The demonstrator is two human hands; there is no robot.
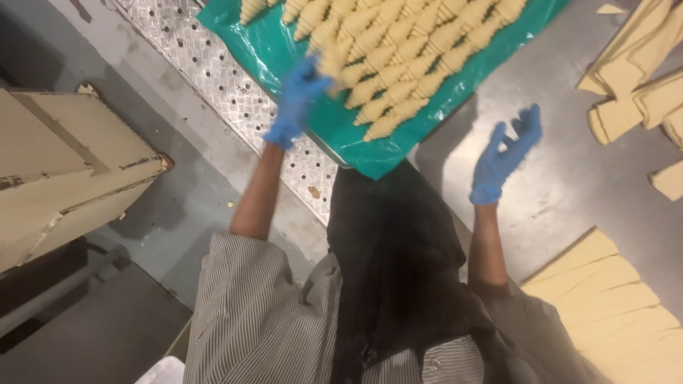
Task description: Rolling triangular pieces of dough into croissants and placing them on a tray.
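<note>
Steel table [569, 178], left hands [297, 99] touching croissants [398, 57]

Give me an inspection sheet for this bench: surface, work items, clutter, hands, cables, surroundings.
Surface: grey metal table, bare in the middle.
Work items: rows of rolled raw croissants on a green sheet over a perforated tray; cut dough triangles near right, more dough pieces far right.
Clutter: small crumbs on the tray edge and floor.
Hands: left hand, blue-gloved, fingers at a croissant on the row's end, grip blurred; right hand, blue-gloved, open, empty, above the table.
Cables: nothing seen.
Surroundings: worn cream-coloured box shape at left; grey floor.
</note>
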